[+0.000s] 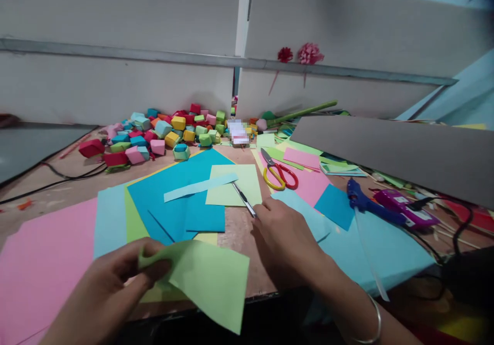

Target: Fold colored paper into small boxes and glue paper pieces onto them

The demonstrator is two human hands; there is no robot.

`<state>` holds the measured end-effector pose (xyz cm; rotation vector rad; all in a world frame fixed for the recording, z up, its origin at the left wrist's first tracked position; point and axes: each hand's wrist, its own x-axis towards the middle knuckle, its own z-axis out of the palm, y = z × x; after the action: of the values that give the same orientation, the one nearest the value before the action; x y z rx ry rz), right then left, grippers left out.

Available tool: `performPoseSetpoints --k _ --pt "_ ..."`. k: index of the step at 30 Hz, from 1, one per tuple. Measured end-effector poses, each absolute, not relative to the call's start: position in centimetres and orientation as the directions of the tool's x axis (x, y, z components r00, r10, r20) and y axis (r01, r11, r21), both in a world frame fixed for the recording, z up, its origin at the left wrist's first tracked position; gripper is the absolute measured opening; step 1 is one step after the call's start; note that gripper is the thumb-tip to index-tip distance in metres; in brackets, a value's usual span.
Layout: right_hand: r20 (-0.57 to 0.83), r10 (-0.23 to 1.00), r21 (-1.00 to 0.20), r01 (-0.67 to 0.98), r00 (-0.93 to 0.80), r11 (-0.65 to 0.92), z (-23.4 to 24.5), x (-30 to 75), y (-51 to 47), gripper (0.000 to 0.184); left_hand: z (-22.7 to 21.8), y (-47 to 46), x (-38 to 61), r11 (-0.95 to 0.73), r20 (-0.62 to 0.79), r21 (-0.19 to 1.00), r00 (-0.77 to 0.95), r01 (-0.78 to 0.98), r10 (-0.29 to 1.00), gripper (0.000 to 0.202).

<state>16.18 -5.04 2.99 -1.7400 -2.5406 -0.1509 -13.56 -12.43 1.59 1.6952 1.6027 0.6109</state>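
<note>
My left hand (116, 278) pinches a light green paper sheet (210, 278) by its upper left corner, holding it over the table's near edge. My right hand (283, 237) rests on the table with its fingers closed around a slim pen-like tool with a metal tip (244, 200), which points up and left onto a pale green square (235, 185). A light blue paper strip (200, 186) lies across a large blue sheet (173, 195) just beyond.
Scissors with red and yellow handles (278, 172) lie behind my right hand. A blue glue gun (365, 201) and a purple device (405, 208) sit at right. A pile of folded paper cubes (165, 131) is at the back. Pink sheets (42, 262) lie left; a grey board (405, 149) leans right.
</note>
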Motion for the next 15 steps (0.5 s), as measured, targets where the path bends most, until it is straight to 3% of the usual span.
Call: performPoseSetpoints --k 6,11,13,15 --pt "0.103 0.95 0.077 0.954 -0.295 0.288 1.6 16.2 -5.0 0.021 2.6 -10.9 -10.7 0.039 -0.102 0.794 0.069 0.607 0.992 0.031" --pt "0.056 0.981 0.061 0.981 -0.187 0.183 2.1 18.8 -6.2 0.022 2.7 -10.3 -11.3 0.038 -0.087 0.741 0.039 0.671 0.995 0.029" --pt "0.127 0.96 -0.03 0.967 -0.249 0.254 2.2 20.6 -6.8 0.021 2.8 -10.1 -11.5 0.031 -0.066 0.716 0.024 0.697 0.998 0.028" --pt "0.263 0.88 -0.125 0.891 -0.395 0.437 2.4 22.4 -7.4 0.021 3.0 -9.9 -11.5 0.005 -0.043 0.703 0.035 0.711 0.998 0.027"
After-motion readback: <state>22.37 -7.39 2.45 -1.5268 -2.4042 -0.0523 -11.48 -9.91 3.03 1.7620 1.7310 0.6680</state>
